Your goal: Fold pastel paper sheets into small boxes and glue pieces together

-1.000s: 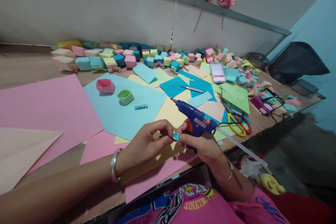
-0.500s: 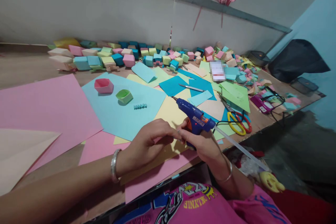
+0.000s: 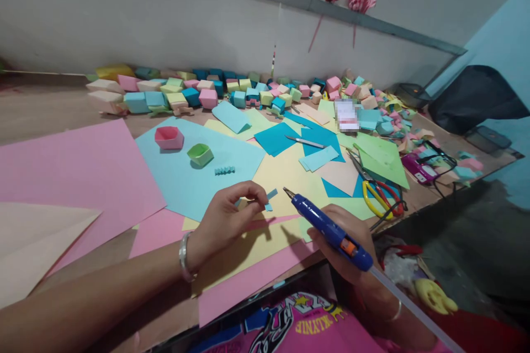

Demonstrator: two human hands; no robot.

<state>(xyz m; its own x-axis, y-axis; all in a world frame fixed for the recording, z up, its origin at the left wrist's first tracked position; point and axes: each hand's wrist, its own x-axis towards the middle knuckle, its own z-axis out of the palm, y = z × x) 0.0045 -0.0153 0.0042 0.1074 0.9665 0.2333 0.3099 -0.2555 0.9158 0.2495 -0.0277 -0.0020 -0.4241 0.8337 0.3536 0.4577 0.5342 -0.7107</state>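
Note:
A small piece of blue paper (image 3: 271, 195) sticks out from the pinched fingertips of my left hand (image 3: 232, 218). My right hand (image 3: 350, 234) is wrapped round a blue hot glue gun (image 3: 327, 226), whose metal nozzle points left toward that paper without touching it. A long clear glue stick (image 3: 409, 303) runs out of the gun's back end. Beyond my left hand, a pink paper box (image 3: 169, 138), a green paper box (image 3: 200, 155) and a pleated blue paper strip (image 3: 224, 170) lie on a light blue sheet (image 3: 182, 187).
Several small paper boxes (image 3: 207, 98) line the wall. Scissors with red and yellow handles (image 3: 375, 198) lie right of the glue gun. A cutter-like blade tool (image 3: 305, 141) rests on dark blue paper. A purple power box (image 3: 420, 169) sits near the right edge.
My hands have moved apart. The glue gun has swung lower and to the right, its nozzle now beside my left fingertips. The small blue paper now shows in my left hand.

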